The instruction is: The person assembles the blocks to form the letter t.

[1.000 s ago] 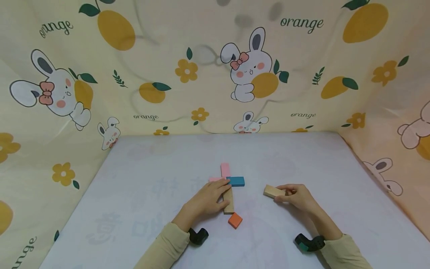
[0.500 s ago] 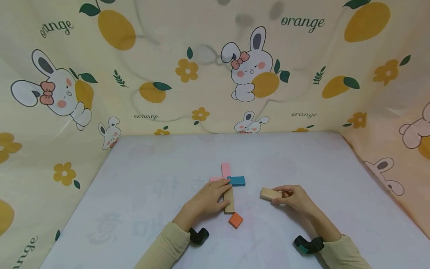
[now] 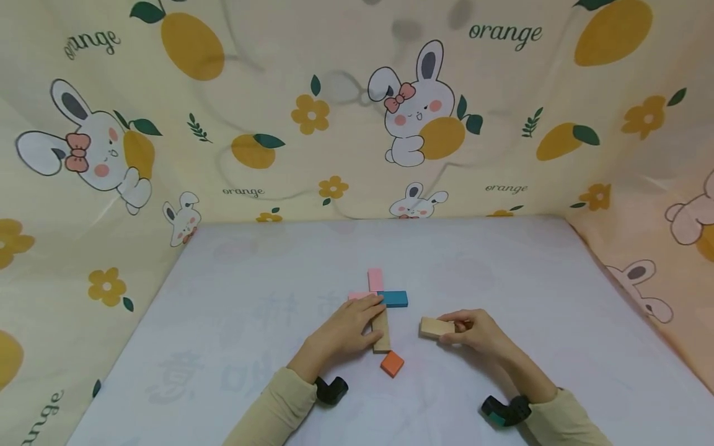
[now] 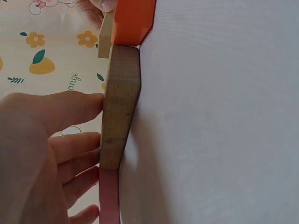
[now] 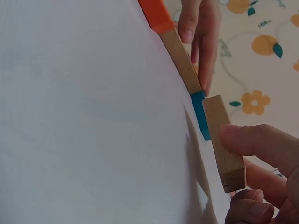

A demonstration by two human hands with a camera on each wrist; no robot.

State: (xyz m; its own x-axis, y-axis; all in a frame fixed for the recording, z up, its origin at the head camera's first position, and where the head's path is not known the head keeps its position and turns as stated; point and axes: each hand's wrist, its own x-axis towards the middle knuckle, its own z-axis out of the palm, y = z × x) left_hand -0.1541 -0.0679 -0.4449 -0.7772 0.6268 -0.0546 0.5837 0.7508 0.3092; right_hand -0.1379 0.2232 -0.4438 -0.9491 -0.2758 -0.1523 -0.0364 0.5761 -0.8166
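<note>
My right hand (image 3: 476,331) pinches a plain wooden block (image 3: 436,328) between thumb and fingers; in the right wrist view the block (image 5: 223,140) is held above the white surface. With fingers extended, my left hand (image 3: 347,325) rests on a long wooden block (image 3: 382,337), its fingertips reaching the spot where the pink and blue blocks meet. A blue block (image 3: 395,299) points right from there, a pink block (image 3: 361,296) left, and another pink block (image 3: 375,280) stretches away from me. At the near end of the long block, an orange block (image 3: 393,364) sits turned on its corner.
The white tabletop (image 3: 268,260) carries faint printed characters. Cream cloth (image 3: 334,142) printed with rabbits and oranges rises behind it and along both sides. Black wrist devices (image 3: 331,391) sit at both sleeves.
My right hand has moved left and slightly toward me with the wooden block, bringing it closer to the arrangement. My left hand has stayed in place on the blocks.
</note>
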